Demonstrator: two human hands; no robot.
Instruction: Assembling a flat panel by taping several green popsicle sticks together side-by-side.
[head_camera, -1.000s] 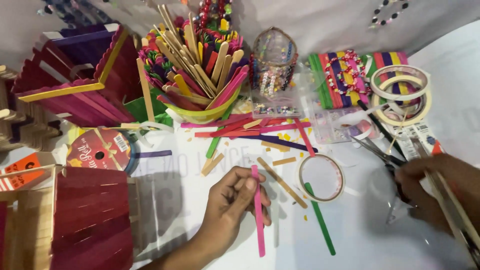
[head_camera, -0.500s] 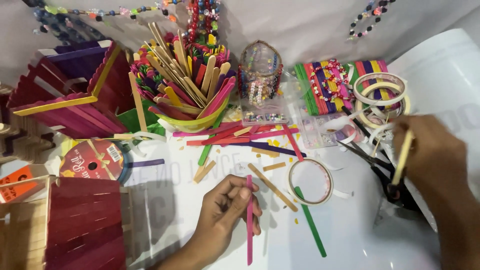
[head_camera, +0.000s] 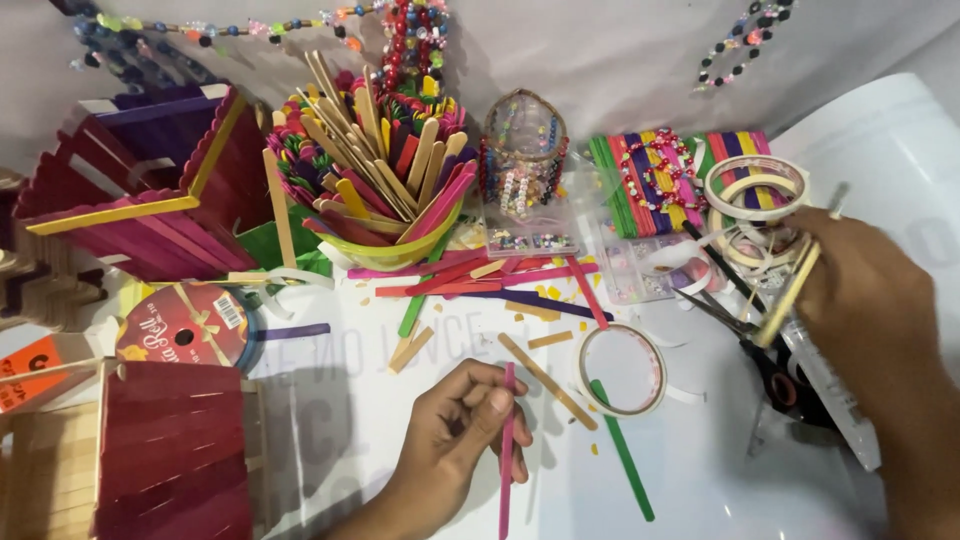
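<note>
My left hand (head_camera: 462, 432) pinches a pink craft stick (head_camera: 507, 455) near its top end, holding it upright over the white table (head_camera: 340, 400). My right hand (head_camera: 872, 300) is at the right, holding a plain wooden stick (head_camera: 787, 295) and reaching over the stacked rolls of double-sided tape (head_camera: 755, 195). Black scissors (head_camera: 765, 350) lie just under that hand. A tape ring (head_camera: 620, 368) lies flat between my hands, with a green stick (head_camera: 622, 450) and a wooden stick (head_camera: 547, 380) beside it.
A bowl packed with coloured craft sticks (head_camera: 375, 190) stands at the back centre. A stick-built purple and red house (head_camera: 140, 190) is at left, a red stick box (head_camera: 170, 450) at lower left, a ribbon spool (head_camera: 185, 325), a beaded jar (head_camera: 522, 160), loose sticks and beads.
My right hand has moved up and left from the lower right edge to the tape rolls, carrying the wooden stick. My left hand kept hold of the pink stick, turning it more upright.
</note>
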